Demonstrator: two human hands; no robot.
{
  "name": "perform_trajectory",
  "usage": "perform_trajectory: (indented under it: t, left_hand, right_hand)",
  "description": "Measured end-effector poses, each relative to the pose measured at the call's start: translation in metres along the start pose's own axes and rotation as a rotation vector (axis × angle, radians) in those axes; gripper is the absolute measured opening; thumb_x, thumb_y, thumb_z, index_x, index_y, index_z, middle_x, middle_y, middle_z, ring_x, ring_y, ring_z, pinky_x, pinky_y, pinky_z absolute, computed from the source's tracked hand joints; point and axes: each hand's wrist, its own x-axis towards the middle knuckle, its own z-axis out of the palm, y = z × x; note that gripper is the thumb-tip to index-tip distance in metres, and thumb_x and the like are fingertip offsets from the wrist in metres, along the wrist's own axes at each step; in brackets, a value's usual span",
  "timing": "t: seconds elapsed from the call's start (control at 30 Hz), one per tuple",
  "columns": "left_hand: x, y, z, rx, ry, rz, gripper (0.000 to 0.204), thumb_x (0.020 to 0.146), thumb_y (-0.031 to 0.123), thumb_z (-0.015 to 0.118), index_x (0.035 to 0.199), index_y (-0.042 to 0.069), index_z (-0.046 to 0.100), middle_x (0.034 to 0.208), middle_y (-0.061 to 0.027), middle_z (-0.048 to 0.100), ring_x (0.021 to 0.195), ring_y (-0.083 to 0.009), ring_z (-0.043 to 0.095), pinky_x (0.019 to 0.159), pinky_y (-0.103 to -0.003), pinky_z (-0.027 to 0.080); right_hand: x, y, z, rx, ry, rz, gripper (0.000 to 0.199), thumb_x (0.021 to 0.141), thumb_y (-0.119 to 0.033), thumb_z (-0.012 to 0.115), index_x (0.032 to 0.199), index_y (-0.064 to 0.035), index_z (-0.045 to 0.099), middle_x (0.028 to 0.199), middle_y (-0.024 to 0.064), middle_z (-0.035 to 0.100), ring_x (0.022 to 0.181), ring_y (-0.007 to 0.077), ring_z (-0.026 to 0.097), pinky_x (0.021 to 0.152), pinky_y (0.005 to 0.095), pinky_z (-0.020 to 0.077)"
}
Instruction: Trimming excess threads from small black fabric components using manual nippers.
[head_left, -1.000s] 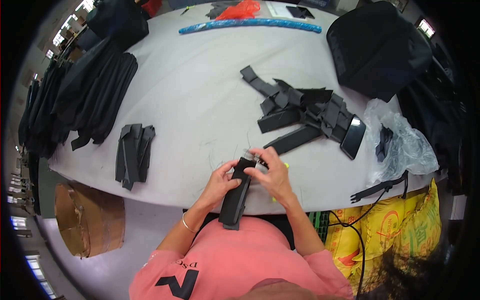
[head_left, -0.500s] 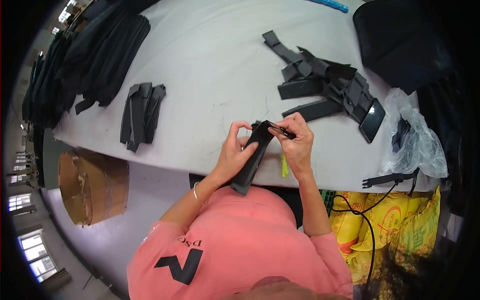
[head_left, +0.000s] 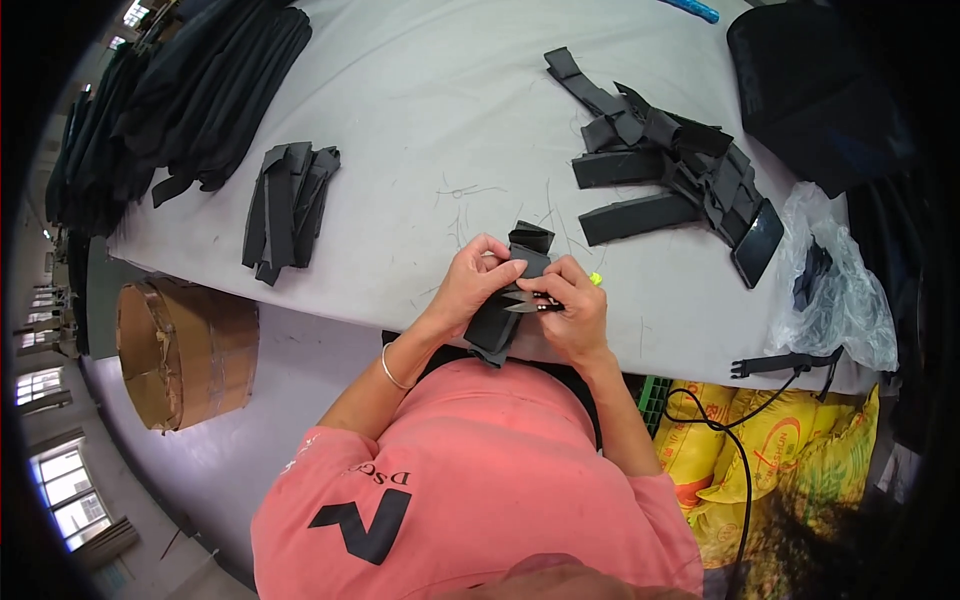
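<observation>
At the near table edge my left hand (head_left: 472, 284) pinches a black fabric strip (head_left: 490, 332) between thumb and fingers. The strip's folded upper end (head_left: 530, 238) sticks out beyond the fingertips. My right hand (head_left: 580, 312) is closed round small thread snips (head_left: 520, 303), their blades pointing left across the strip, close to the left fingertips. Whether the blades touch a thread is too small to tell. A bright yellow-green piece (head_left: 597, 279) shows just beyond the right knuckles. Loose dark threads (head_left: 468, 190) lie on the table past my hands.
A stack of black strips (head_left: 285, 212) lies left, a looser pile (head_left: 690, 160) right, beside a phone (head_left: 758, 243). Farther right are a clear plastic bag (head_left: 850, 310) and buckled strap (head_left: 785, 364). A cardboard container (head_left: 215, 355) stands on the floor; yellow sacks (head_left: 760, 440) sit below the table.
The snips have moved from the strip's upper end down to its middle, blades now pointing left. The strip's top stands out more past my left hand. The yellow-green piece shifted from below to beyond my right hand.
</observation>
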Motion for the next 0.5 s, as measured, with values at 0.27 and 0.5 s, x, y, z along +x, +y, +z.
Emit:
perform_trajectory:
  t: [0.27,0.5]
  left_hand:
    - [-0.004,0.010,0.011,-0.026,-0.098,0.173,0.031,0.090,0.004,0.059,0.116,0.006,0.043,0.098,-0.0089,0.061,0.086,-0.0094,0.059,0.075,-0.024,0.050]
    - [-0.003,0.009,0.013,0.192,-0.128,0.268,0.045,0.088,0.001,0.056,0.132,0.005,0.046,0.104,-0.0025,0.059,0.093,-0.0067,0.055,0.083,-0.022,0.046]
  right_hand:
    - [0.009,-0.010,-0.025,0.147,-0.015,0.272,0.025,0.081,-0.011,0.068,0.106,-0.0085,0.067,0.085,0.0065,0.064,0.067,0.0185,0.059,0.060,0.0279,0.0449]
    - [0.008,-0.019,-0.023,-0.058,0.030,0.284,0.014,0.079,-0.011,0.067,0.093,-0.0096,0.071,0.076,0.0045,0.065,0.064,0.0210,0.061,0.055,0.0305,0.0448]
